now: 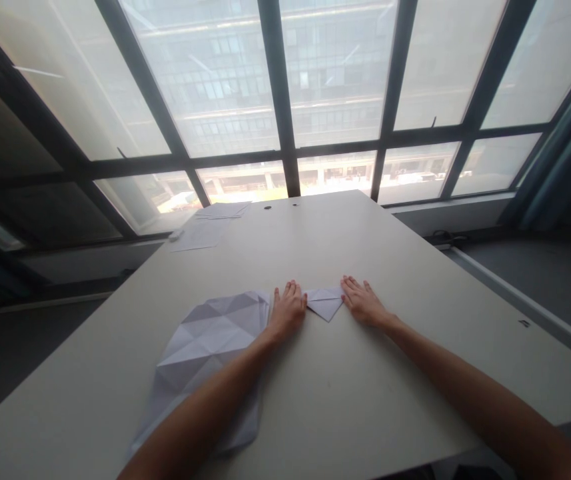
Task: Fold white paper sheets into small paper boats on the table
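**A:** Entry one?

**B:** One small white folded paper triangle [324,301]. It lies flat around the middle of the pale grey rectangular table [365,400], with its point turned towards the near edge. It sits between the two hands.

**A:** Left hand?

**B:** The left hand [288,310] is palm down on the table, just left of the triangle. The fingers are stretched out and close together, gripping nothing. Its thumb side meets the triangle's left corner.

**A:** Right hand?

**B:** The right hand [362,303] is also palm down, just right of the triangle. The fingers are straight and slightly spread, with nothing clasped. Its inner edge touches the triangle's right corner. Whether either hand presses down I cannot tell.

**A:** Entry two?

**B:** One large white paper sheet creased into triangular facets [205,340]. It lies on the left half of the table and runs from beside the left hand to the near edge. The left forearm crosses over its right side, and its far right corner lies just beside the left hand.

**A:** The far end of the table?

**B:** A loose stack of white paper sheets [212,223] sits at the far left corner. A small white object [175,235] lies next to it at the left edge, too small to identify. A small dark round hole [267,207] shows in the table near the far edge.

**A:** Beyond the table?

**B:** A tall window with dark frames [285,100] stands past the far edge, very bright.
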Available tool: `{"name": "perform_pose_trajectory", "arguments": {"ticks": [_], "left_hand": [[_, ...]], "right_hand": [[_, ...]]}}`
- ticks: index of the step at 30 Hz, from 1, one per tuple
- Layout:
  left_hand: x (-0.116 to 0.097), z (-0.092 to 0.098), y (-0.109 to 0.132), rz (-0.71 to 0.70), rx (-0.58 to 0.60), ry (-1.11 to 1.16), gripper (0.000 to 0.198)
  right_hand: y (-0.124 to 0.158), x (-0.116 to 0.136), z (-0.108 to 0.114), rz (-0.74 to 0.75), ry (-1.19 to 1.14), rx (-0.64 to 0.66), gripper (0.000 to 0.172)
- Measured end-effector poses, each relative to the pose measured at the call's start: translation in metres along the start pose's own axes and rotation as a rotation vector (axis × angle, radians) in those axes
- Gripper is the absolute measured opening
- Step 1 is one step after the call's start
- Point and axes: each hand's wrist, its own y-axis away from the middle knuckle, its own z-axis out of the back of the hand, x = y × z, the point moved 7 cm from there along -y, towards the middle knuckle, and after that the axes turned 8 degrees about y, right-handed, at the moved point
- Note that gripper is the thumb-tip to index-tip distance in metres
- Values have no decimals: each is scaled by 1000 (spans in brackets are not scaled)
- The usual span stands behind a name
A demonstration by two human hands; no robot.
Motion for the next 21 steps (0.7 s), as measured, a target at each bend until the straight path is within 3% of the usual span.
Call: {"name": "perform_pose_trajectory", "arguments": {"ticks": [7, 15, 21], "left_hand": [[-5, 10, -4, -148, -37, 129, 31], [-26, 21, -2, -310, -29, 361, 24], [-25, 25, -2, -339, -62, 422, 27]], "right_hand": [[-1, 1, 0, -13, -30, -8, 56], [-1, 2, 2, 5, -77, -16, 50], [-4, -1, 3, -61, -104, -91, 57]]}}
